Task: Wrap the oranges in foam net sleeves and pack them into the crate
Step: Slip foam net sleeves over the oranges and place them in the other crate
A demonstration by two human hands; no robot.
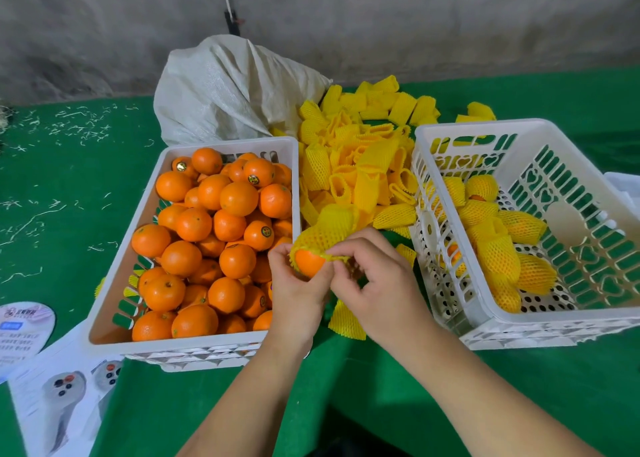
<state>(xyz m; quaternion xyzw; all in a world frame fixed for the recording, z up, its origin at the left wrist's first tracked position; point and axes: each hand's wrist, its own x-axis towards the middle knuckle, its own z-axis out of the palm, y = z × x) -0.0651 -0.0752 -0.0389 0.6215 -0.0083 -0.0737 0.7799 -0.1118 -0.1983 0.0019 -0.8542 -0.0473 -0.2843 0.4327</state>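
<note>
A head-worn view looks down on a green table (398,370). At the centre, one orange (309,262) is held between two hands, half covered by a yellow foam net sleeve (323,231) that is stretched over its far side. The left hand (298,294) is curled around the fruit from below; the right hand (377,283) pinches the sleeve's rim with fingertips. The step in hand appears to be the drawing of the sleeve over the fruit; it is not yet fully covered.

At nine o'clock from the hands, a white crate (114,294) is heaped with bare oranges (207,235). At twelve o'clock, a loose pile of empty sleeves (360,159) is spread, with a pale woven sack (225,93) behind it. At three o'clock, the packing crate (491,321) holds several wrapped oranges (498,252) along its left side.

Next, the rim would likely need to be pulled toward the body until the fruit is enclosed, then carried right over the crate's near-left wall. Open floor is left at the crate's right half. Between the two crates the gap is narrow, with stray sleeves lying in it.
</note>
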